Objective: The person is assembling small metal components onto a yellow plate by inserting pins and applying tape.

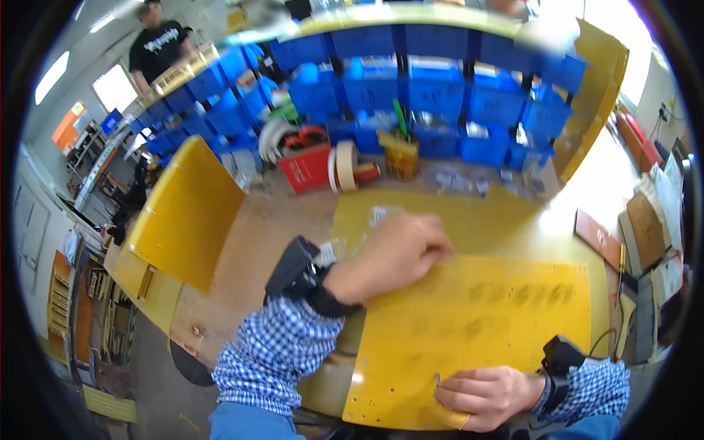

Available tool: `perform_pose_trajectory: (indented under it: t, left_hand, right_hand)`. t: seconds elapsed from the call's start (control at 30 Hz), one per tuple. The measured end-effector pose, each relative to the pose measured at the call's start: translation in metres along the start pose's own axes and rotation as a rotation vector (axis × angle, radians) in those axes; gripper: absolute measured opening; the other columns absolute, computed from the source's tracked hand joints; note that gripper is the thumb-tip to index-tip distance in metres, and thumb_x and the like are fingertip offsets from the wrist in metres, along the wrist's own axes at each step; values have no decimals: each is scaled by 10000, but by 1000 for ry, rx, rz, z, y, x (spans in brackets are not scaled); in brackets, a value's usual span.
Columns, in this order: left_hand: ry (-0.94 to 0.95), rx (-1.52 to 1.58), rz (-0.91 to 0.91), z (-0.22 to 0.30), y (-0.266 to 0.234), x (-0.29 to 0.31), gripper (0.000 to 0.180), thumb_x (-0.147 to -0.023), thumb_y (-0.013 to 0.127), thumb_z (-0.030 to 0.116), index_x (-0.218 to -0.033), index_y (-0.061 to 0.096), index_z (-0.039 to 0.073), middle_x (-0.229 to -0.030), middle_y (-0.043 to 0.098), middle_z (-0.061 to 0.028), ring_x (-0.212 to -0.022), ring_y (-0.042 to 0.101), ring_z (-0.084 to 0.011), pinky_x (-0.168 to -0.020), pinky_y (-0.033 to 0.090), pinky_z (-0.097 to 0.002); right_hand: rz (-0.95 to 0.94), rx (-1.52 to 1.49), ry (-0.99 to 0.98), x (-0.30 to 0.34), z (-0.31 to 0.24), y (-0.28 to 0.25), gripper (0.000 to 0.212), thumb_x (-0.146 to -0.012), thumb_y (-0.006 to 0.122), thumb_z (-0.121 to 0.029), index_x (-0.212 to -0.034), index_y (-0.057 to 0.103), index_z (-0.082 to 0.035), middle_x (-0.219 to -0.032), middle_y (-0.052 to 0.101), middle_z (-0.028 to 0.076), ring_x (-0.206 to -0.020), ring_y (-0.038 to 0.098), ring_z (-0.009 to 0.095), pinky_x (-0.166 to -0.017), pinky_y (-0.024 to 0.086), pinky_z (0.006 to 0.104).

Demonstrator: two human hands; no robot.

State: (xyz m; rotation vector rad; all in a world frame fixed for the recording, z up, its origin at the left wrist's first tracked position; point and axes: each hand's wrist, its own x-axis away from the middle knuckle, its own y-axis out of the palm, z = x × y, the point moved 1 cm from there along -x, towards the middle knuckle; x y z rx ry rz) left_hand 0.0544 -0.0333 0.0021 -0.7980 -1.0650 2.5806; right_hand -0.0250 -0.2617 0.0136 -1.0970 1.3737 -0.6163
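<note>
A flat yellow panel (477, 352) with small holes along its edges and dark smudges on its face lies on the bench before me. My right hand (488, 396) is low over its near edge, fingers pinched around a small grey metal pin (438, 380) that stands up past the fingertips. Over the panel's far left corner is my left hand (403, 253), its fingers curled together; whatever they hold, if anything, is hidden. Clear plastic bags with white labels (381, 214) lie just behind the left hand.
Blue parts bins (378, 92) line the back. Before them sit a red box (304, 169), tape rolls (345, 165) and an amber pot (401, 158). A yellow board (191, 213) stands at left. A brush (627, 301) lies at right. A person (158, 48) stands far left.
</note>
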Motion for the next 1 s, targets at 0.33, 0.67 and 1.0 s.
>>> perform_pose_trajectory:
  t: [0.33, 0.67, 1.0]
  left_hand:
    - [-166, 426, 19, -33, 24, -6, 114, -817, 686, 43, -899, 689, -36, -849, 685, -61, -780, 637, -111, -715, 499, -231]
    - [-228, 573, 5, -34, 29, 2, 152, -851, 692, 102, -951, 702, -12, -843, 698, -42, -755, 635, -63, -673, 489, -178]
    - [-186, 814, -137, -31, 1, 7, 222, -849, 665, 108, -972, 677, -76, -805, 693, -113, -702, 601, -103, -649, 487, -227]
  right_hand:
    - [86, -345, 334, 3, 14, 7, 135, -760, 605, -69, -861, 691, -43, -931, 685, 115, -741, 662, 195, -641, 527, 255]
    - [114, 130, 149, -12, 9, 20, 90, -685, 601, -94, -745, 659, -128, -813, 706, -17, -646, 581, 65, -586, 307, 220]
    - [132, 220, 22, -10, 16, 34, 138, -616, 624, -156, -742, 679, -146, -835, 723, -10, -662, 530, 47, -609, 287, 214]
